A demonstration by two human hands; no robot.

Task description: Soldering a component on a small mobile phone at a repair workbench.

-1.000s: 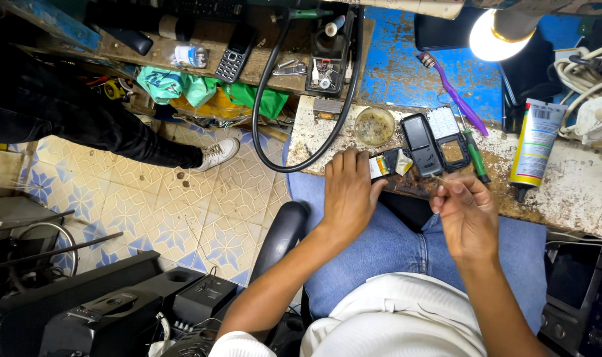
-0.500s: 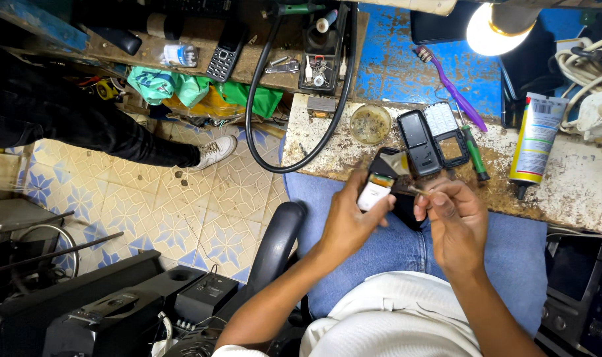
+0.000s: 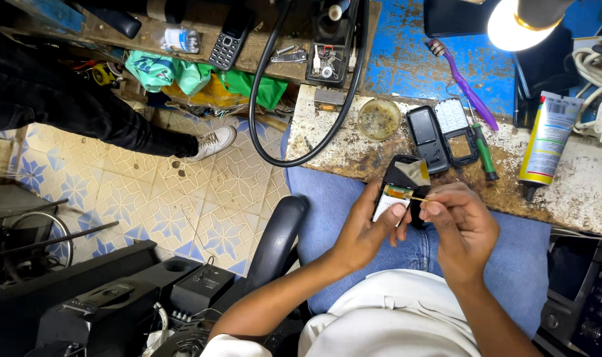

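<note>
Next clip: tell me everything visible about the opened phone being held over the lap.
The opened phone is a small, dark-framed handset with its cover off, showing a pale inner panel, an orange-brown strip near the middle and a yellowish patch at the top corner. It is held tilted over the blue-jeaned lap, just below the edge of the workbench. The left hand grips it from below with the thumb on the pale panel. A thin pale stick pinched in the right hand points at its right edge; contact cannot be told.

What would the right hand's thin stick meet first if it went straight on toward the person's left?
Probably the small phone part in the left hand: the thin stick pinched in the right hand points at its orange strip and appears to touch it already, though depth is unclear.
</note>
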